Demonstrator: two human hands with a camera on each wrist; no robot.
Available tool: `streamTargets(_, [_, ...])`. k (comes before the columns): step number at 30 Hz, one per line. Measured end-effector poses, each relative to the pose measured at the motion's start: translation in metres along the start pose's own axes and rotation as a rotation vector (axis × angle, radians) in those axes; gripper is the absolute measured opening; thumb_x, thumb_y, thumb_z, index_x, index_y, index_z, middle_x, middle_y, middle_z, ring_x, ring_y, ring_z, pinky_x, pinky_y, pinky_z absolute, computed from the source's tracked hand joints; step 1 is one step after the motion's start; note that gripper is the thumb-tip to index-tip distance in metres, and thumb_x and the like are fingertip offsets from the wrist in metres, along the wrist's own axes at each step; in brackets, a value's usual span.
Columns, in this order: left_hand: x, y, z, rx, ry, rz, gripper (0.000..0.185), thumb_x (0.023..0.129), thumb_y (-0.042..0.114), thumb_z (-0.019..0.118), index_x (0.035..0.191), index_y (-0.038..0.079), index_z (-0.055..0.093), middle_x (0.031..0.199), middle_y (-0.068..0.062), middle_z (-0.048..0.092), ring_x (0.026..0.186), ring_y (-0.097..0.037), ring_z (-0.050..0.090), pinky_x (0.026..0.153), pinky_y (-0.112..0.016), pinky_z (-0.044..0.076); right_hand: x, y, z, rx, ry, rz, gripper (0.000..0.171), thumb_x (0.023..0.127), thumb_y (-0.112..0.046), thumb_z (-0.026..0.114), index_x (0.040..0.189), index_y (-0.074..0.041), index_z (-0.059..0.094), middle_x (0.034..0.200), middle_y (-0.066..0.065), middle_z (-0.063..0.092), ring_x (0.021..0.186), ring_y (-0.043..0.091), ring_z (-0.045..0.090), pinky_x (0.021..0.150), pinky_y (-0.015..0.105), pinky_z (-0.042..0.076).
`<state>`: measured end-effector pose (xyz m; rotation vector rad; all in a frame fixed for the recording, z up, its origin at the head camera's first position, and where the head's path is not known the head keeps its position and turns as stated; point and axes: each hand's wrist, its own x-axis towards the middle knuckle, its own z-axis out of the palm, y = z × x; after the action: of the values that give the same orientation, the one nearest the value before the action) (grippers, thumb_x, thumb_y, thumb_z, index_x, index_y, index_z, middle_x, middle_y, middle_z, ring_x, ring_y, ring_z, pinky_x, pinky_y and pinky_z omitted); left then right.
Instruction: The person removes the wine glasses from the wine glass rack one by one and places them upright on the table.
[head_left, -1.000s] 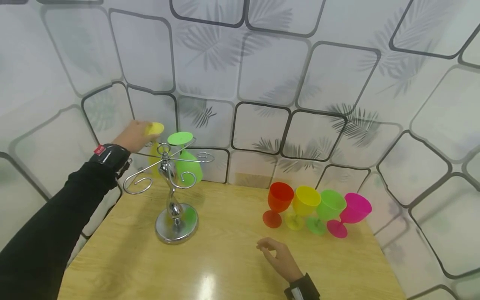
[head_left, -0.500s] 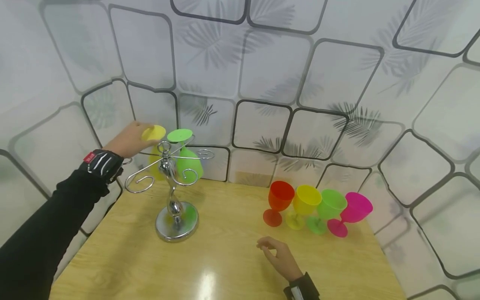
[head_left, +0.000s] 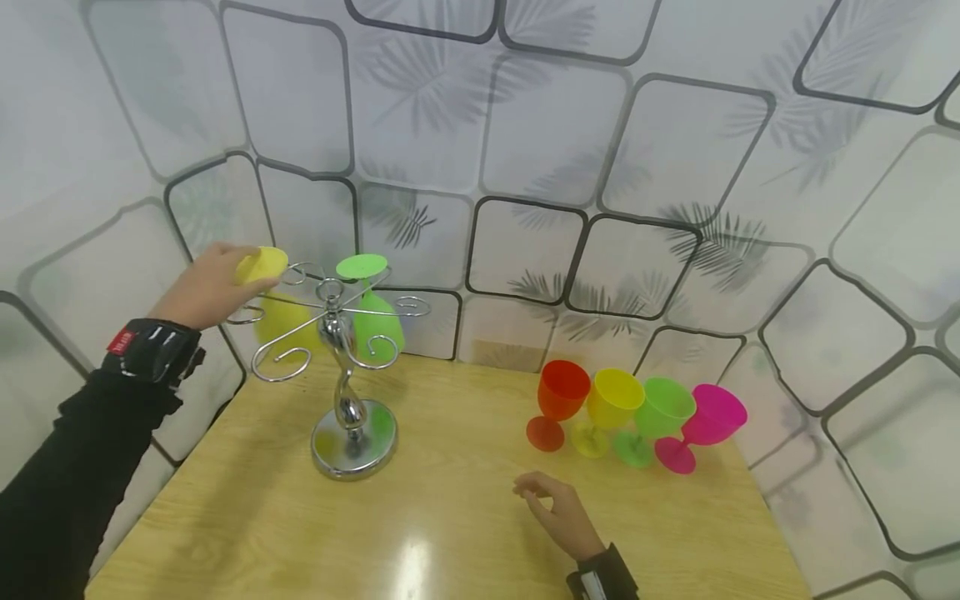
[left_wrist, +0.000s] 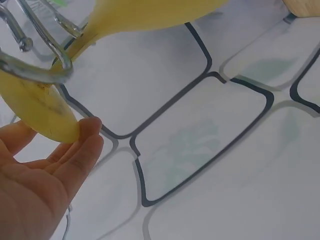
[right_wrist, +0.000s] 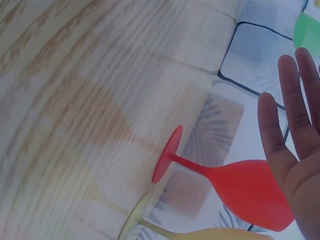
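Note:
My left hand [head_left: 206,287] pinches the round foot of an upside-down yellow plastic goblet [head_left: 262,265] at the left side of a chrome rack [head_left: 348,412]. In the left wrist view the goblet's stem passes by a curled wire hook [left_wrist: 35,72], with the fingers at the foot's edge and the bowl [left_wrist: 145,15] beyond. A green goblet [head_left: 362,267] hangs upside down from the rack's back arm. My right hand [head_left: 558,517] is held loosely over the table with nothing in it, nearest the red goblet [head_left: 564,392].
Upright in a row at the table's back right stand the red goblet, a yellow one [head_left: 615,400], a green one [head_left: 666,410] and a pink one [head_left: 712,415]. Patterned wall covering [head_left: 420,250] rises behind the wooden table [head_left: 450,475]. Other curled rack arms [head_left: 281,367] stick out toward me.
My left hand has moved left with the yellow goblet, away from the green hanging one, uncovering a back wire curl. My right hand has stayed in place.

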<state>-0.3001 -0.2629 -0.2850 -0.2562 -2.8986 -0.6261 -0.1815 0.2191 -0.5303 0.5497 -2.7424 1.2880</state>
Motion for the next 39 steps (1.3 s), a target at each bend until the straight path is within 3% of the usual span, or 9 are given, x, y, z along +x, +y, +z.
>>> streamTargets(9, [-0.037, -0.018, -0.011, 0.026, 0.062, -0.031, 0.069, 0.095, 0.044, 0.046, 0.138, -0.008, 0.034, 0.128, -0.038, 0.033, 0.104, -0.046, 0.039, 0.076, -0.059, 0.039, 0.000, 0.003, 0.003, -0.006, -0.012, 0.004, 0.015, 0.090, -0.008, 0.058, 0.103, -0.007, 0.065, 0.099, 0.000, 0.071, 0.089, 0.013, 0.065, 0.079, 0.034, 0.055])
streamTargets(16, [-0.081, 0.000, -0.017, 0.026, 0.073, 0.000, 0.069, 0.093, 0.041, 0.053, 0.140, -0.006, 0.034, 0.132, -0.038, 0.031, 0.113, -0.050, 0.036, 0.083, -0.067, 0.037, 0.002, 0.003, 0.001, 0.018, -0.013, 0.004, 0.016, 0.090, -0.007, 0.058, 0.104, -0.008, 0.065, 0.101, 0.001, 0.071, 0.090, 0.013, 0.066, 0.081, 0.036, 0.055])
streamTargets(20, [-0.106, 0.015, -0.015, 0.051, 0.101, 0.075, 0.066, 0.091, 0.036, 0.059, 0.141, -0.002, 0.036, 0.131, -0.033, 0.035, 0.111, -0.046, 0.040, 0.080, -0.065, 0.039, 0.002, 0.003, 0.001, 0.026, -0.021, 0.014, 0.016, 0.091, -0.008, 0.058, 0.105, -0.007, 0.065, 0.101, 0.001, 0.071, 0.091, 0.015, 0.066, 0.081, 0.030, 0.054])
streamTargets(24, [-0.127, 0.030, -0.009, 0.037, 0.163, 0.196, 0.062, 0.087, 0.028, 0.066, 0.138, 0.002, 0.042, 0.127, -0.026, 0.041, 0.108, -0.041, 0.044, 0.081, -0.059, 0.041, 0.003, 0.002, 0.001, 0.024, -0.037, 0.026, 0.016, 0.091, -0.010, 0.057, 0.106, -0.007, 0.065, 0.101, 0.001, 0.071, 0.091, 0.014, 0.066, 0.080, 0.029, 0.054])
streamTargets(26, [-0.134, 0.040, -0.004, 0.030, 0.201, 0.270, 0.062, 0.084, 0.025, 0.070, 0.136, 0.004, 0.045, 0.126, -0.021, 0.045, 0.108, -0.036, 0.046, 0.097, -0.045, 0.042, 0.004, 0.002, 0.001, 0.017, -0.039, 0.034, 0.016, 0.091, -0.010, 0.057, 0.106, -0.008, 0.065, 0.101, 0.001, 0.071, 0.091, 0.013, 0.066, 0.080, 0.029, 0.054])
streamTargets(28, [-0.138, 0.051, 0.003, 0.020, 0.236, 0.345, 0.063, 0.080, 0.024, 0.073, 0.134, 0.006, 0.047, 0.126, -0.015, 0.047, 0.108, -0.032, 0.048, 0.107, -0.021, 0.034, 0.004, 0.002, 0.001, 0.006, -0.036, 0.034, 0.016, 0.091, -0.010, 0.057, 0.106, -0.008, 0.065, 0.100, 0.001, 0.071, 0.091, 0.012, 0.065, 0.079, 0.029, 0.054])
streamTargets(31, [-0.143, 0.070, 0.012, 0.034, 0.276, 0.436, 0.066, 0.074, 0.027, 0.077, 0.131, 0.008, 0.051, 0.124, -0.009, 0.051, 0.103, -0.024, 0.052, 0.095, -0.006, 0.034, 0.003, 0.002, 0.002, -0.002, -0.024, 0.022, 0.016, 0.091, -0.009, 0.057, 0.106, -0.007, 0.065, 0.099, 0.001, 0.071, 0.090, 0.012, 0.066, 0.079, 0.027, 0.054])
streamTargets(35, [-0.144, 0.096, 0.028, 0.034, 0.283, 0.532, 0.065, 0.074, 0.033, 0.077, 0.128, 0.006, 0.053, 0.121, -0.007, 0.054, 0.099, -0.022, 0.058, 0.078, -0.034, 0.051, 0.002, 0.002, 0.003, 0.003, -0.008, -0.010, 0.016, 0.091, -0.009, 0.057, 0.106, -0.006, 0.064, 0.099, 0.002, 0.071, 0.089, 0.012, 0.066, 0.079, 0.028, 0.054])
streamTargets(39, [-0.138, 0.115, 0.052, 0.008, 0.240, 0.605, 0.064, 0.074, 0.035, 0.076, 0.127, 0.004, 0.054, 0.116, -0.005, 0.055, 0.095, -0.017, 0.059, 0.076, -0.036, 0.055, 0.001, 0.002, 0.003, 0.014, 0.003, -0.001, 0.017, 0.090, -0.007, 0.057, 0.106, -0.007, 0.065, 0.099, 0.000, 0.071, 0.090, 0.009, 0.065, 0.080, 0.031, 0.055])
